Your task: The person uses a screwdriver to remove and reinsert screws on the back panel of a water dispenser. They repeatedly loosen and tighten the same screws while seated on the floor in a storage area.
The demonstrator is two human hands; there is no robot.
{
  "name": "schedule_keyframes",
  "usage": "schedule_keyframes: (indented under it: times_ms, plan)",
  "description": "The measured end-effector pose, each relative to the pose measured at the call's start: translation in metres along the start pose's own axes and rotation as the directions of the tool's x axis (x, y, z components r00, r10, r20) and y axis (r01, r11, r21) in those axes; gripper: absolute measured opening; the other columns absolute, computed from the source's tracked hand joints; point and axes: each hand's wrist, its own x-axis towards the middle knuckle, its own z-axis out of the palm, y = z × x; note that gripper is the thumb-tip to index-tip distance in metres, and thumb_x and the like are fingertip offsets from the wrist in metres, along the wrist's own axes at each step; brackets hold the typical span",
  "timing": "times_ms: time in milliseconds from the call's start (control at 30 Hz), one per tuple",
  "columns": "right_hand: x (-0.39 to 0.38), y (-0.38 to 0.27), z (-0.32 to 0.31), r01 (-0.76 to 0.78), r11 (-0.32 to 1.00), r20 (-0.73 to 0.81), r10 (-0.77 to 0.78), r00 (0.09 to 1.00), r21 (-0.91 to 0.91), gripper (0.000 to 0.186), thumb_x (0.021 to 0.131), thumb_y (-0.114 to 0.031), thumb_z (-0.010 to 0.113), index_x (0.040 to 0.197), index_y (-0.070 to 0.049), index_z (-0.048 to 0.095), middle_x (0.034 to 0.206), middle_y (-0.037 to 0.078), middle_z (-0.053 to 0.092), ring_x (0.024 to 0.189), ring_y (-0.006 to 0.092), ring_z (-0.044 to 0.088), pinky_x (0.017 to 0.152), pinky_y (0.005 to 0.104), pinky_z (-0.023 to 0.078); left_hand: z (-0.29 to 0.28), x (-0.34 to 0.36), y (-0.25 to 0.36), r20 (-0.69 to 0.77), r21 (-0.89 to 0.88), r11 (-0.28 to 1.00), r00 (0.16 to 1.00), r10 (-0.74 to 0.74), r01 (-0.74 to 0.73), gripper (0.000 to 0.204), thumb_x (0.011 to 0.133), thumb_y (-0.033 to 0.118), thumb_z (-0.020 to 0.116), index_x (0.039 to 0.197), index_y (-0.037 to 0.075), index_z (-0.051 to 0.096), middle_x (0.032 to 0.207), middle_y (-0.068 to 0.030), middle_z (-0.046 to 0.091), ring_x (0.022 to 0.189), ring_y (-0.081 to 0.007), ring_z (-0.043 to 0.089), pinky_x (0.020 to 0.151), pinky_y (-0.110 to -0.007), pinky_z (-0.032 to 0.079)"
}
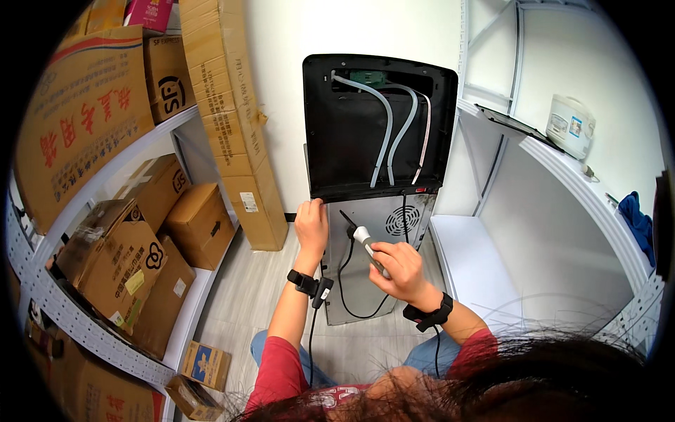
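A tall appliance stands before me, with a black upper panel (344, 148) and a grey metal back (365, 260) below it. Two pale tubes (404, 130) and a thin whitish one run down the panel from a green circuit board (369, 79). At the panel's lower left corner, my left hand (311, 228) has its fingers curled against the edge; the fingertips are partly hidden. My right hand (399, 271) is closed around the white and grey handle of a screwdriver (365, 243). Its dark shaft points up and left, in front of the grey back. A black power cord (342, 281) hangs there.
Cardboard boxes (144, 260) fill the shelves on the left, beside a tall upright carton (225, 126). Small boxes (206, 364) sit low at the left. A white rice cooker (571, 126), a dark flat panel (517, 126) and a blue cloth (636, 225) lie on the right shelf.
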Motion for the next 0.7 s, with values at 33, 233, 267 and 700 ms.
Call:
schedule_keyframes:
  times_ms: [33, 233, 267, 700]
  plan:
    - [-0.001, 0.001, -0.001, -0.001, 1.0, 0.0, 0.001, 1.0, -0.001, 0.021, 0.066, -0.005, 0.069, 0.085, -0.002, 0.059, 0.095, 0.008, 0.064, 0.064, 0.022, 0.054, 0.056, 0.0325, 0.043, 0.002, 0.0, 0.001, 0.006, 0.017, 1.0, 1.0, -0.009, 0.008, 0.011, 0.081, 0.005, 0.065, 0.087, 0.004, 0.056, 0.077, -0.0103, 0.054, 0.075, -0.0302, 0.055, 0.064, -0.042, 0.045]
    - [-0.001, 0.008, -0.002, 0.013, 1.0, -0.009, -0.012, 1.0, 0.006, 0.023, 0.066, -0.005, 0.07, 0.086, -0.002, 0.059, 0.094, 0.009, 0.064, 0.063, 0.0219, 0.054, 0.056, 0.0323, 0.043, 0.004, 0.001, -0.001, 0.055, 0.091, 0.996, 0.998, 0.009, -0.014, 0.011, 0.083, 0.007, 0.065, 0.085, 0.003, 0.055, 0.077, -0.0109, 0.056, 0.075, -0.0306, 0.055, 0.064, -0.041, 0.045]
    - [0.0, 0.008, -0.002, 0.016, 1.0, -0.012, -0.015, 1.0, 0.01, 0.023, 0.066, -0.005, 0.07, 0.086, -0.002, 0.059, 0.094, 0.009, 0.064, 0.063, 0.0219, 0.054, 0.055, 0.0323, 0.043, 0.004, 0.001, -0.002, 0.051, 0.085, 0.996, 0.999, 0.003, -0.007, 0.011, 0.083, 0.008, 0.065, 0.085, 0.003, 0.055, 0.077, -0.011, 0.056, 0.074, -0.0307, 0.055, 0.064, -0.041, 0.045]
    - [-0.002, 0.011, 0.004, 0.004, 0.999, -0.008, -0.004, 1.0, 0.04, 0.024, 0.065, -0.006, 0.071, 0.085, -0.002, 0.058, 0.092, 0.01, 0.064, 0.06, 0.0222, 0.054, 0.054, 0.0322, 0.043, 0.009, -0.001, -0.001, 0.013, 0.169, 0.985, 0.999, -0.038, 0.035, 0.018, 0.087, 0.013, 0.063, 0.077, 0.004, 0.051, 0.073, -0.0117, 0.054, 0.071, -0.0309, 0.055, 0.06, -0.042, 0.044]
